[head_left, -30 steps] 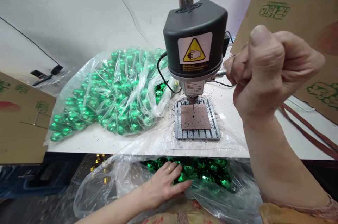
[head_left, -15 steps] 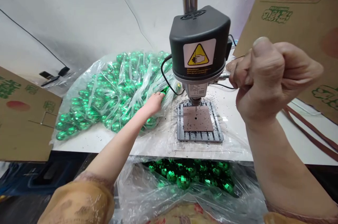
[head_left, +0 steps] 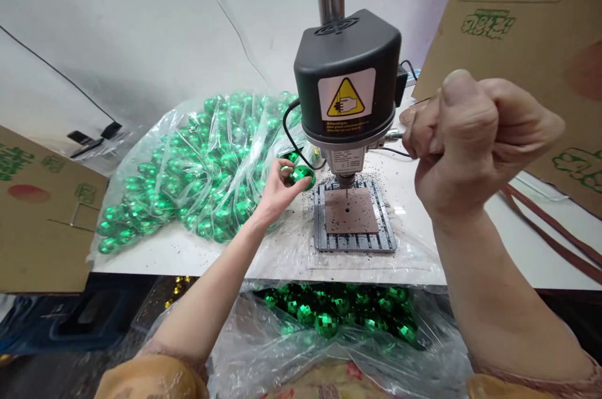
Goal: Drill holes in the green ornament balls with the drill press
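My left hand (head_left: 281, 189) grips a shiny green faceted ball (head_left: 302, 177) between thumb and fingers, just left of the drill press base. Raised at the right, my right hand (head_left: 475, 135) is closed round the metal lever (head_left: 392, 135) of the drill press (head_left: 348, 82); the lever's end is hidden inside the fist. Below the chuck, the thin drill bit (head_left: 347, 194) points down at a brown square plate (head_left: 352, 214) with a dark hole. The plate lies on the slotted metal base (head_left: 324, 242).
A clear plastic bag (head_left: 164, 135) full of green balls lies on the white table (head_left: 226, 264) at left. Another open bag (head_left: 244, 336) of green balls sits below the table's front edge. Cardboard boxes (head_left: 517, 73) flank both sides. Dark shavings surround the base.
My left hand has come out of the bag's opening, toward me and slightly right, with a green ball now showing in its fingers. My right hand stays on the lever.
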Demonstrator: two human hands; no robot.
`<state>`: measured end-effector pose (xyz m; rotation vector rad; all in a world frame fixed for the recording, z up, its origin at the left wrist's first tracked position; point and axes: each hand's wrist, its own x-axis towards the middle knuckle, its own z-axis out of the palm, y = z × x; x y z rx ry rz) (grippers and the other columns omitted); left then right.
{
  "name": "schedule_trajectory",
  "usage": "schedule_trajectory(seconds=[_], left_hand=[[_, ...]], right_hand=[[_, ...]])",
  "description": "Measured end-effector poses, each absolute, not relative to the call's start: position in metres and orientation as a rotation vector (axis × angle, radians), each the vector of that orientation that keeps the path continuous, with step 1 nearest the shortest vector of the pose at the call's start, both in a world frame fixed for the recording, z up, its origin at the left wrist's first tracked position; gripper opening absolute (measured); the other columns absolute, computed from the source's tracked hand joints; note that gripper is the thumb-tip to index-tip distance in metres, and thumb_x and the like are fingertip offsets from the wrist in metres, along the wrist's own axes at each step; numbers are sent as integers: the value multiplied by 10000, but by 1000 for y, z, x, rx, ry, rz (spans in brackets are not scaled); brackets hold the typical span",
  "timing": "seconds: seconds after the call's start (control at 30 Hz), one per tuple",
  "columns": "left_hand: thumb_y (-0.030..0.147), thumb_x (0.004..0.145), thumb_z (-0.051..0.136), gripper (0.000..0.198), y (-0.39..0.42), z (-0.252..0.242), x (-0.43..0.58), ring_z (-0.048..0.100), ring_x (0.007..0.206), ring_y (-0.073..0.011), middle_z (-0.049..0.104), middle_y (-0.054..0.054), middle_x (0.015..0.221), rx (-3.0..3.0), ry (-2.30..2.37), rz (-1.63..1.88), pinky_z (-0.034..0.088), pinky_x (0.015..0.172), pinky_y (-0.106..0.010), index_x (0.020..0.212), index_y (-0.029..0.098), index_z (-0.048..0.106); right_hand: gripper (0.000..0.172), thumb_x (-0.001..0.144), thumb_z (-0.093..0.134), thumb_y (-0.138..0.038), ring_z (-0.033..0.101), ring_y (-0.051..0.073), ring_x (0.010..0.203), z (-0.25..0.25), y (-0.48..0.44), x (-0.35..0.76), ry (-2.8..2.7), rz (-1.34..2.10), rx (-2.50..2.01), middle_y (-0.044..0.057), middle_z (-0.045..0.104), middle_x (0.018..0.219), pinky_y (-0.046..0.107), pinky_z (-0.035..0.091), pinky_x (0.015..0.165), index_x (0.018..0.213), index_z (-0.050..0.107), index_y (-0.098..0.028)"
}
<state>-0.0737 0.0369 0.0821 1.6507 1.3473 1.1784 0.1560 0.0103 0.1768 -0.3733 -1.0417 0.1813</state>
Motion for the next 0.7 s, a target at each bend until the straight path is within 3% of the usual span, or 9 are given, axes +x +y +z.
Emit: schedule_trajectory(seconds=[0.1, 0.2, 0.33, 0.57, 0.7], left_hand=[[486, 790, 758, 560, 17, 65, -55, 672, 818, -181, 686, -41, 948, 1233, 1041, 1092, 565, 742, -345, 1240, 230, 546], [496, 772, 789, 527, 9, 43, -42, 685, 894, -182, 708, -54, 1033, 1049, 988, 1119, 562, 819, -349, 1179, 218, 604], [447, 709, 867, 519, 9, 19, -32, 675, 923, -156, 725, -31, 995, 1127, 1060, 1233, 514, 843, -282, 1095, 207, 618], [487, 740, 835, 515, 14, 9, -19, 678, 919, -170, 722, -33, 960, 1212, 1069, 1264, 500, 846, -300, 1067, 201, 558], [486, 752, 824, 516, 12, 8, -10, 671, 965, -179, 710, -45, 1010, 1276, 1044, 1224, 506, 855, -300, 1074, 200, 541]], right_hand=[[531, 824, 687, -335, 275, 57, 369, 176, 12, 156, -1052, 171, -355, -56, 292, 402, 300, 220, 398, 483, 307, -189], [532, 838, 673, -338, 286, 58, 371, 176, 13, 156, -1061, 173, -345, -58, 291, 411, 290, 223, 395, 503, 288, -189], [525, 872, 635, -326, 283, 56, 382, 175, 12, 158, -1104, 172, -352, -53, 279, 435, 285, 224, 408, 518, 273, -187], [488, 890, 606, -289, 275, 72, 404, 174, 11, 156, -1104, 174, -367, -44, 264, 465, 307, 200, 434, 543, 277, -191], [518, 891, 602, -377, 286, 89, 430, 171, 10, 155, -1092, 166, -453, -34, 247, 490, 329, 220, 456, 549, 255, -203]])
